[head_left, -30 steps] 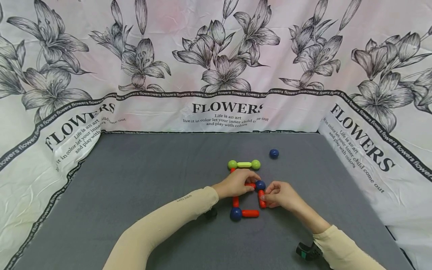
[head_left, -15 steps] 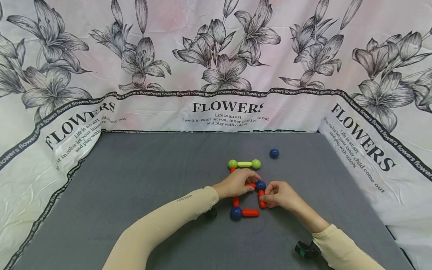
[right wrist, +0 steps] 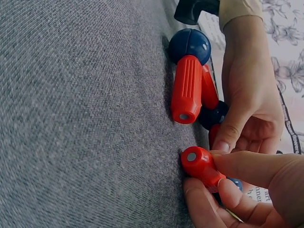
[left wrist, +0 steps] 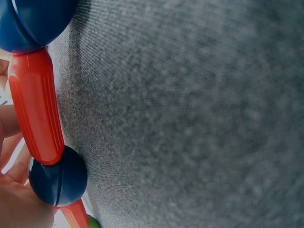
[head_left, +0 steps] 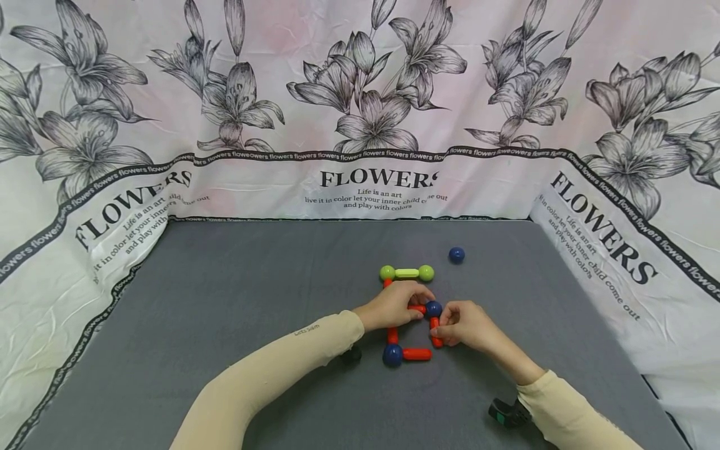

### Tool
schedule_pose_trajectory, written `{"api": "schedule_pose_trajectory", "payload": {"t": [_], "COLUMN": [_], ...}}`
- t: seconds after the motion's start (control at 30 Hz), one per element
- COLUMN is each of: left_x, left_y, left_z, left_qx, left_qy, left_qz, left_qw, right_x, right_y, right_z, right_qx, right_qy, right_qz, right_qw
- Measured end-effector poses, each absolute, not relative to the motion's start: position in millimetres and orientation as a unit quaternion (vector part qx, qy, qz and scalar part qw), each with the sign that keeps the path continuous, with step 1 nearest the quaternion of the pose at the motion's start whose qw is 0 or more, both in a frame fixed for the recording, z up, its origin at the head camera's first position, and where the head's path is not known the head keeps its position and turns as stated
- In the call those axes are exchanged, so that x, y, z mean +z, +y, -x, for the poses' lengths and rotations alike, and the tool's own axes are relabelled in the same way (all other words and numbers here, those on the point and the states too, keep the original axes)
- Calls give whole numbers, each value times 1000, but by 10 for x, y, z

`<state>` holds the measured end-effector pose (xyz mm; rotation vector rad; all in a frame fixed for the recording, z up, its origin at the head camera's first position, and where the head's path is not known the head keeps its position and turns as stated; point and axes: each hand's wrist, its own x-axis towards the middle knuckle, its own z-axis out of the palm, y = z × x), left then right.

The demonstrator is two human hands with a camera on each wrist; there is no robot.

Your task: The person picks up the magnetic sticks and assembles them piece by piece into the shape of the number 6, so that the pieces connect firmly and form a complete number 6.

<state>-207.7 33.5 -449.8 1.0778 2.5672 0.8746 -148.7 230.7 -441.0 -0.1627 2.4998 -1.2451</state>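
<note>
A flat figure of red magnetic rods and balls lies on the grey cloth. My left hand (head_left: 396, 304) covers its middle and grips a short red rod (head_left: 418, 309), fingertips by a blue ball (head_left: 434, 309). My right hand (head_left: 467, 326) pinches another red rod (head_left: 436, 341), which runs from that ball towards me; its bare metal end shows in the right wrist view. A lower blue ball (head_left: 392, 355) joins an upright red rod (head_left: 392, 336) and a sideways red rod (head_left: 417, 354). Under my left hand, a middle blue ball (left wrist: 59, 176) appears only in the wrist views.
At the figure's far end, a pale green rod (head_left: 407, 273) joins two green balls (head_left: 387, 272). A loose blue ball (head_left: 457, 255) lies behind to the right. Printed flower cloth (head_left: 371, 194) walls the back and sides of the grey table (head_left: 253, 262).
My right hand and forearm have shifted very slightly left, with the fingers still on the red rod. The left hand and the figure have hardly moved.
</note>
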Motion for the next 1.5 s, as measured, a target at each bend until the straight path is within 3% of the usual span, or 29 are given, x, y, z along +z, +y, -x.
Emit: {"api": "schedule_pose_trajectory", "payload": {"t": [0.57,1.0,1.5], "left_x": [-4358,-4403,-4524], "left_y": [207,-84,-112], "left_z": [2024,1535,1367], "left_qx": [318,441,389], "left_qy": [870,845,873], "left_qz": [-370,-274,-268], "left_qw": [67,129,122], "right_x": [-4430,-4444,-4349], "right_y": [2297,2310,2441], "right_z": [1486,1497,1601], "right_qx": [-426,-434,-446], "right_qy": [889,883,869], "right_qz": [40,42,78], "right_qw": [164,173,201]}}
